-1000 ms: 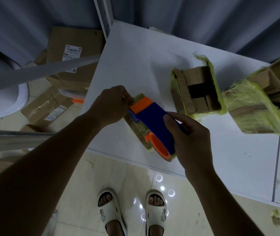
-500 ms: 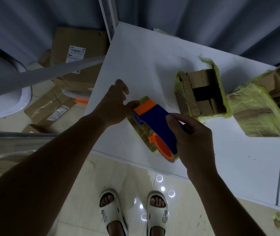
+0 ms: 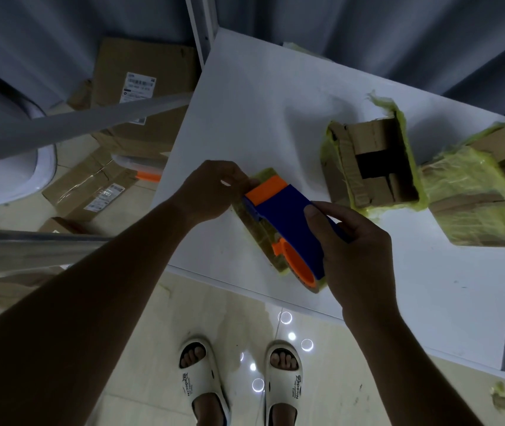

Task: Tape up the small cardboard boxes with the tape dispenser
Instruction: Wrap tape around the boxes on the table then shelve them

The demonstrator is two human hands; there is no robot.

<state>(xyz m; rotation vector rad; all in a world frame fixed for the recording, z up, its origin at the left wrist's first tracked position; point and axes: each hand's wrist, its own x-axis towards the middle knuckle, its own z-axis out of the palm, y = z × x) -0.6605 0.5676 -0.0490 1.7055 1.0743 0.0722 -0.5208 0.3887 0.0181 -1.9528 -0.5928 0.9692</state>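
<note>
A blue and orange tape dispenser (image 3: 288,222) lies across a small cardboard box (image 3: 257,235) wrapped in yellowish tape, near the front edge of the white table (image 3: 260,96). My right hand (image 3: 355,250) grips the dispenser by its handle. My left hand (image 3: 211,192) pinches the box's far end, right beside the dispenser's orange front plate. Most of the small box is hidden under the dispenser and my hands.
An open cardboard box (image 3: 371,164) edged with yellow tape stands to the right, with a tape-wrapped stack of boxes (image 3: 478,192) beyond it. Flat cartons (image 3: 140,90) lie on the floor at left, behind metal bars (image 3: 70,124). My sandalled feet (image 3: 239,379) stand below the table edge.
My left hand, which had opened with its fingers spread half a second ago, has closed again on the box's far end. The dispenser has barely shifted.
</note>
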